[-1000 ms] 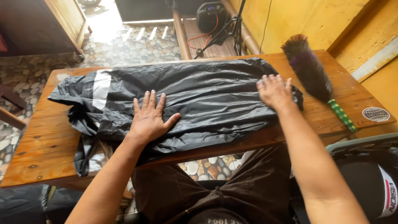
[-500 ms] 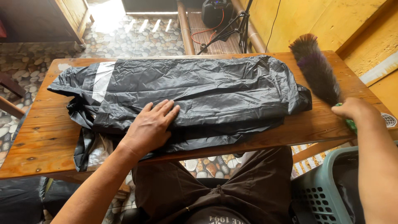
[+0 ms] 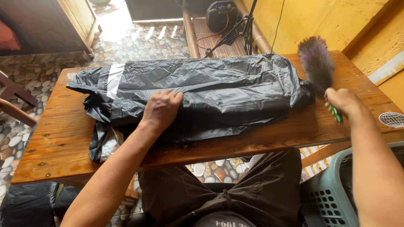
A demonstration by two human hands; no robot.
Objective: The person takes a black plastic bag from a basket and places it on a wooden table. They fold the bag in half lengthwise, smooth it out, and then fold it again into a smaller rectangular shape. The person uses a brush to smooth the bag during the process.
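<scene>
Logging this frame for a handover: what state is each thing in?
Black raincoat: folded flat on the wooden table, one end hanging over the edge.
Feather duster: lifted, gripped by its handle.
Left hand: pressed on the raincoat.
Right hand: closed round the duster handle.
Laundry basket: upright beside the table.

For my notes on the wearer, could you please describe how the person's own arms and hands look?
Both arms are bare from the frame edge to the wrists, with no sleeves in sight. The left hand and right hand wear no gloves, and no rings, watch or bracelet show. Below them are dark brown trousers.
</scene>
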